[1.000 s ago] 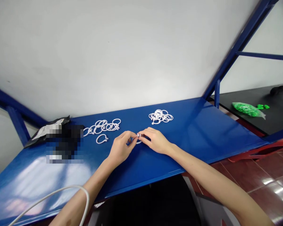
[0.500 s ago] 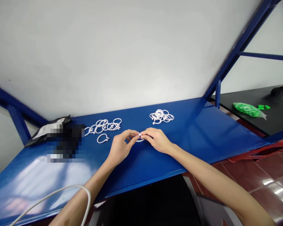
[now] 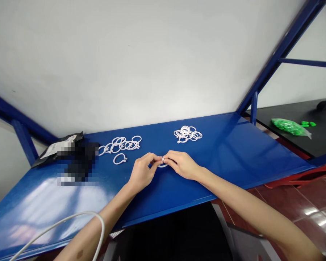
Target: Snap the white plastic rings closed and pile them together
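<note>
A white plastic ring with a small clasp [image 3: 163, 166] is pinched between both hands over the blue table. My left hand [image 3: 142, 172] is closed, thumb and forefinger gripping one side of the clasp. From the other side, my right hand [image 3: 185, 165] pinches it with thumb and fingertips. Fingers cover most of the clasp; the lower arc of the ring shows beneath them. One loose ring [image 3: 125, 159] lies left of my left hand, its clasp end facing right. Behind it spreads a group of similar white rings [image 3: 122, 145]. Another heap of white rings [image 3: 188, 135] lies beyond my right hand.
A black package with a white label [image 3: 55, 148] rests at the left of the blue table [image 3: 233, 145], beside a blurred-out patch. A white cable [image 3: 70, 216] loops over my left forearm. At right, a bag of green pieces [image 3: 290, 127] lies on a black table.
The view has shifted slightly, moving the scene a little rightward. Both hands keep hold of the ring, and their fingertips have come closer together at the clasp. The loose rings stay put.
</note>
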Action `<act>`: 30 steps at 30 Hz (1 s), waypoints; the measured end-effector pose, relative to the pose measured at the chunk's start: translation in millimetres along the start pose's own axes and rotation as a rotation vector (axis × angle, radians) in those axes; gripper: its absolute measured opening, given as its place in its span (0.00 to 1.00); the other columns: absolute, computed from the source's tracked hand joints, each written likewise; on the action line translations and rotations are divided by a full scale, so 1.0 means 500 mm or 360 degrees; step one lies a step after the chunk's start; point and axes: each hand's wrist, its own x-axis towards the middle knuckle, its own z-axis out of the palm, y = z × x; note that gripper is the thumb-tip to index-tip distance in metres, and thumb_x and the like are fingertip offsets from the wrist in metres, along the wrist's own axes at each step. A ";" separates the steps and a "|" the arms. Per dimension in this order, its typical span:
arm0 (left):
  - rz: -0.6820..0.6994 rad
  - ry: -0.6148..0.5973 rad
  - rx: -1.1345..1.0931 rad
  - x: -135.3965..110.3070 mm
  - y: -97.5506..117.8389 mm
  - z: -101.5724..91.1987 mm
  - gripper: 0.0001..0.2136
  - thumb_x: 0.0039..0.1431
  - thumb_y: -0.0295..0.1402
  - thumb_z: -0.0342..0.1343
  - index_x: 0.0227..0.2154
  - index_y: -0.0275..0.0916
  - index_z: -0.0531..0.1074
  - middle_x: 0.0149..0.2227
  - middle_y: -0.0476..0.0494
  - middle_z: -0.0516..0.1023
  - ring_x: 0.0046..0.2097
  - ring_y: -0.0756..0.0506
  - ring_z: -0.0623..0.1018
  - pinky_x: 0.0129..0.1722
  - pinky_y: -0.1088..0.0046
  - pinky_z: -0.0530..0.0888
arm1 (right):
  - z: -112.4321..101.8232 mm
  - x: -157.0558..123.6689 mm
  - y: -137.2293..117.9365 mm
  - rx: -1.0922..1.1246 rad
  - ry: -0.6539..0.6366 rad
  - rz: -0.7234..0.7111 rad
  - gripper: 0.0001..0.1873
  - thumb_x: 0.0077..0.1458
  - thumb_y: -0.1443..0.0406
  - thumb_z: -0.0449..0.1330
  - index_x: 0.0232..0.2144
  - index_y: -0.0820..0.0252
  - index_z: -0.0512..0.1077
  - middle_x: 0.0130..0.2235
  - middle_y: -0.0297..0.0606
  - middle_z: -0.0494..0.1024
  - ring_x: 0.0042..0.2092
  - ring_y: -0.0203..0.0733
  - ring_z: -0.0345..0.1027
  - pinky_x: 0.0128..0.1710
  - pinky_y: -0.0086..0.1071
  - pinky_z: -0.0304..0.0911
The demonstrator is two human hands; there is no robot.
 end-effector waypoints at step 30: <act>-0.0117 0.0083 0.1440 0.059 -0.137 -0.111 0.12 0.67 0.34 0.50 0.37 0.37 0.78 0.43 0.34 0.80 0.49 0.31 0.71 0.47 0.55 0.69 | -0.083 0.017 0.153 -0.0823 0.0783 0.0515 0.14 0.64 0.64 0.57 0.49 0.58 0.78 0.48 0.48 0.72 0.51 0.56 0.63 0.53 0.49 0.68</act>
